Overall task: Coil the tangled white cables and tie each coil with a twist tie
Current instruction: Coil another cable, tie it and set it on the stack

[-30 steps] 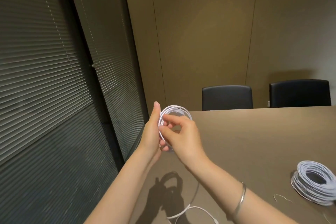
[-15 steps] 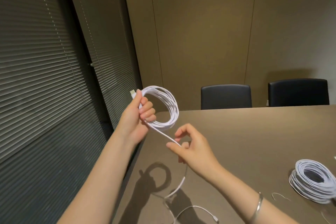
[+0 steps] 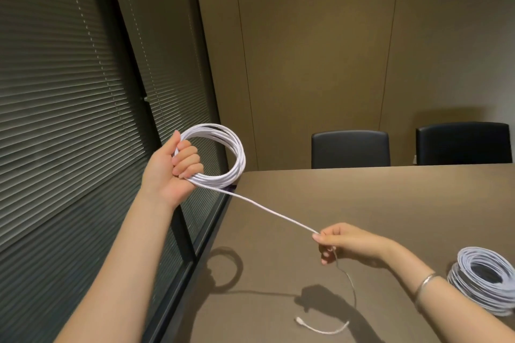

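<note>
Hands have drawn apart: left hand [image 3: 170, 167] fingers clench the coil [image 3: 223, 156], right hand [image 3: 345, 241] fingers pinch taut cable [image 3: 267, 209].

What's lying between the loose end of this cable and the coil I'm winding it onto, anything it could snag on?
Nothing visible. The cable runs taut from the coil in the left hand to the right hand; the loose tail lies on bare table.

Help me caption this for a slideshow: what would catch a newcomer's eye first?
First, the white cable coil held up at centre left in the left hand, with one strand stretched taut down to the right hand, which pinches it above the brown table. Next, a finished coil lying on the table at the right edge, and two black chairs behind the table's far edge.
</note>
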{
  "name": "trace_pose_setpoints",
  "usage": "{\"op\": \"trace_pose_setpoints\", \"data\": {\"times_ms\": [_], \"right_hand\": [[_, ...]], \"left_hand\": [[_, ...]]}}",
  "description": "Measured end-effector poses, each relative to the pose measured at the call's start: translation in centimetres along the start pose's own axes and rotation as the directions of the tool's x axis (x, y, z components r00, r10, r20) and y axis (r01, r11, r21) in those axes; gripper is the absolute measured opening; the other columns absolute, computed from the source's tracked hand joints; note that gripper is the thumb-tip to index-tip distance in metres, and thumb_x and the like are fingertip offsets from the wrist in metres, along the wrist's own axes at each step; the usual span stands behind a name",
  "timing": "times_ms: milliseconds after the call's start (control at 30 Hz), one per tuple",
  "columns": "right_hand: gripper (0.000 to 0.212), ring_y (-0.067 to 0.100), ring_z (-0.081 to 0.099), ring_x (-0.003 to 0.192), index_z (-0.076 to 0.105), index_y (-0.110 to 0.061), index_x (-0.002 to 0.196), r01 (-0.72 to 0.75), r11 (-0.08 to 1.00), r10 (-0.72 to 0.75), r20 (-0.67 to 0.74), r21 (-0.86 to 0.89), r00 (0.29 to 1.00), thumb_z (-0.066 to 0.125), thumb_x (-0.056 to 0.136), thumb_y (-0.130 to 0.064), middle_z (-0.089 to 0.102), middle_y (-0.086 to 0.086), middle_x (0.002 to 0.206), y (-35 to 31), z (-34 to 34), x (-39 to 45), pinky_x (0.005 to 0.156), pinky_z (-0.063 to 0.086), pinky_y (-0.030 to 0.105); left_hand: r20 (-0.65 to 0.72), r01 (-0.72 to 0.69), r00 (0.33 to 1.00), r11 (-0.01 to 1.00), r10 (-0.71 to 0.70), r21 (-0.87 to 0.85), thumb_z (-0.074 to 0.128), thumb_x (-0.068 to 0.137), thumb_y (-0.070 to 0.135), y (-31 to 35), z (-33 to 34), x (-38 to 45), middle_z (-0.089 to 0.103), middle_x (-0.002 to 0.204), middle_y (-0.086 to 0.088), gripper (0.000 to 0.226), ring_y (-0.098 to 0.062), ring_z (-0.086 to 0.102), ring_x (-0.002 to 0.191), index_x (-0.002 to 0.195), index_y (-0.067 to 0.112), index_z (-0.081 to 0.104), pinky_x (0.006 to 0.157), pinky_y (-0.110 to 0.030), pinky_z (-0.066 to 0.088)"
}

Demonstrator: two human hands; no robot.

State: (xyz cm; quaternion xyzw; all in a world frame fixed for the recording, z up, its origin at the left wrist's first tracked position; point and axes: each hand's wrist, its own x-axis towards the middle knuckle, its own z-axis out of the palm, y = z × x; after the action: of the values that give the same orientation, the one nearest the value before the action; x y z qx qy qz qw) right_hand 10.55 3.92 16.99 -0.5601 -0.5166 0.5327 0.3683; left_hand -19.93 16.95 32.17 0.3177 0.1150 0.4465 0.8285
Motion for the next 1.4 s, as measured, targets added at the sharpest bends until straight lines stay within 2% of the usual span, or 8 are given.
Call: {"op": "trace_pose_setpoints", "data": {"times_ms": [200,333,500,767,933,1100,1200,1400], "right_hand": [[0.017,0.02,0.06,0.078,0.066,-0.009,0.085,-0.041,0.994,0.043,-0.02,0.097,0.999,0.064,0.091,-0.025,0.056,0.007,0.073,1.5,-1.7,-0.4,0.077,0.047,0.03],[0.01,0.019,0.059,0.061,0.061,-0.003,0.091,0.005,0.967,0.061,-0.252,0.253,0.966,0.059,0.094,-0.013,0.064,0.012,0.077,-0.4,-1.9,0.0,0.06,0.053,0.03],[0.015,0.015,0.052,0.047,0.057,-0.003,0.078,0.134,0.94,0.073,-0.569,0.313,0.819,0.065,0.089,-0.01,0.053,0.01,0.067,-5.3,0.0,0.8,0.041,0.046,0.02],[0.016,0.018,0.061,0.064,0.064,0.007,0.102,0.387,0.696,-0.071,-0.478,0.605,0.875,0.053,0.09,0.007,0.057,0.016,0.08,-12.9,7.3,0.0,0.071,0.059,0.033],[0.025,0.021,0.063,0.072,0.063,0.006,0.114,0.399,0.818,-0.194,-0.454,0.414,0.87,0.053,0.09,0.005,0.067,0.024,0.093,-13.7,9.8,-0.4,0.065,0.058,0.026],[0.021,0.009,0.062,0.05,0.068,0.001,0.107,0.471,0.866,-0.306,-0.564,0.17,0.767,0.057,0.089,0.004,0.065,0.013,0.074,-13.4,10.4,-1.1,0.053,0.056,0.025],[0.013,0.021,0.059,0.049,0.071,0.004,0.097,0.481,0.863,-0.326,-0.56,0.152,0.761,0.062,0.087,0.002,0.063,0.018,0.066,-13.4,10.9,-1.5,0.048,0.054,0.03],[0.022,0.014,0.062,0.051,0.057,-0.012,0.081,0.471,0.876,-0.422,-0.637,-0.103,0.645,0.074,0.072,-0.001,0.064,0.002,0.066,-12.9,11.0,-1.1,0.047,0.049,0.023]], "left_hand": [[-0.032,-0.042,0.999,0.999,0.041,-0.011,0.043,0.101,0.039,1.2,-0.7,-0.2,0.027,0.041,0.008,0.045,-0.006,0.013,0.035,0.061,0.019,0.044,0.032,-0.016,0.019],[-0.084,-0.063,0.993,0.977,0.081,0.202,0.043,0.101,0.041,0.5,-0.3,-0.3,0.023,0.043,0.009,0.045,-0.006,0.021,0.03,0.061,0.02,0.043,0.033,-0.015,0.015],[-0.099,-0.06,0.988,0.892,0.116,0.448,0.043,0.101,0.04,-1.4,0.3,0.0,0.023,0.043,0.009,0.041,-0.003,0.019,0.031,0.066,0.019,0.039,0.033,-0.017,0.014],[-0.106,-0.056,0.972,0.646,0.21,0.761,0.047,0.103,0.033,-7.6,1.8,-0.1,0.027,0.044,0.007,0.04,-0.006,0.02,0.035,0.067,0.017,0.038,0.034,-0.016,0.019],[-0.067,-0.034,0.99,0.68,0.122,0.733,0.042,0.102,0.044,-9.6,3.0,-0.8,0.028,0.045,0.005,0.045,-0.007,0.02,0.037,0.067,0.015,0.042,0.039,-0.018,0.014],[-0.048,-0.011,0.997,0.697,0.065,0.717,0.034,0.099,0.059,-10.9,3.3,-0.9,0.028,0.048,0.002,0.057,-0.008,0.023,0.039,0.072,0.014,0.055,0.04,-0.02,0.017],[-0.069,-0.019,0.993,0.695,0.098,0.719,0.038,0.1,0.055,-11.6,3.5,-0.8,0.026,0.05,0.004,0.053,-0.008,0.022,0.042,0.084,0.012,0.065,0.041,-0.02,0.018],[-0.09,-0.025,0.99,0.767,0.107,0.641,0.045,0.103,0.033,-11.9,4.3,-1.0,0.063,0.062,-0.001,0.04,-0.008,0.054,0.043,0.075,0.011,0.062,0.041,-0.016,0.039]]}}
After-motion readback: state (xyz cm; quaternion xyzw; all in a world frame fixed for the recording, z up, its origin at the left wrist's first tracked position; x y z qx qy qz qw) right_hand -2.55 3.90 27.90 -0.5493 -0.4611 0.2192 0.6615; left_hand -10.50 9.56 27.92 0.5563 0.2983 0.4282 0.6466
